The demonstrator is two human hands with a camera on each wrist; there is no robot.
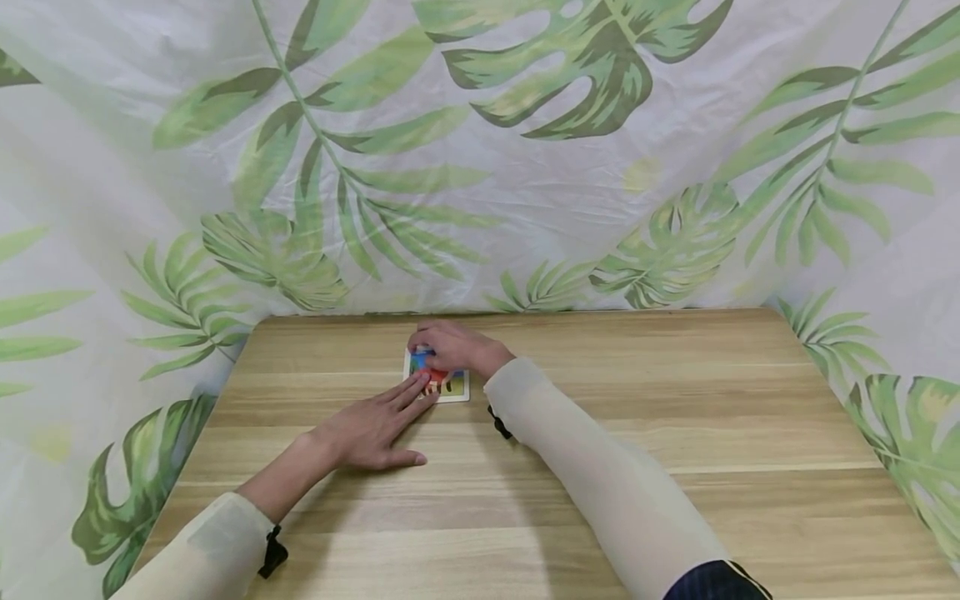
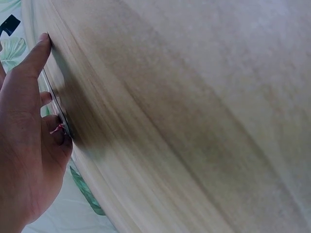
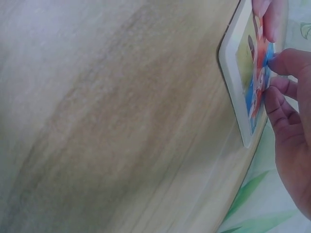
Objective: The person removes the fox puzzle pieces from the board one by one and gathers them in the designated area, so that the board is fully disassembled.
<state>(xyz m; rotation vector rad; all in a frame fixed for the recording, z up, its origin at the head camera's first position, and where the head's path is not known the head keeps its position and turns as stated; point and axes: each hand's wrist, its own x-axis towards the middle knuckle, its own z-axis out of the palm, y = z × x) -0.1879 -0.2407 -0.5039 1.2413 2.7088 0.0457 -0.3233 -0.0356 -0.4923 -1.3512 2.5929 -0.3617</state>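
On the wooden table lies a small, thick picture board (image 1: 458,391) with a white border and a red, blue, green and yellow picture, partly covered by both hands. My left hand (image 1: 372,427) lies with fingers extended, their tips touching the board's lower left part; its thumb points right over the table. The right hand (image 1: 453,346) bends over the board's upper part. In the right wrist view, its thumb and fingertips (image 3: 275,90) touch the blue and red picture. Whether they pinch a loose piece there cannot be made out. Left fingers (image 3: 276,22) show at the board's other end.
The wooden table (image 1: 675,392) extends to both sides and towards me. Just beyond its back edge hangs a white cloth (image 1: 555,200) printed with green leaves. Both forearms wear pale sleeves (image 1: 592,467) with black clips near the wrists.
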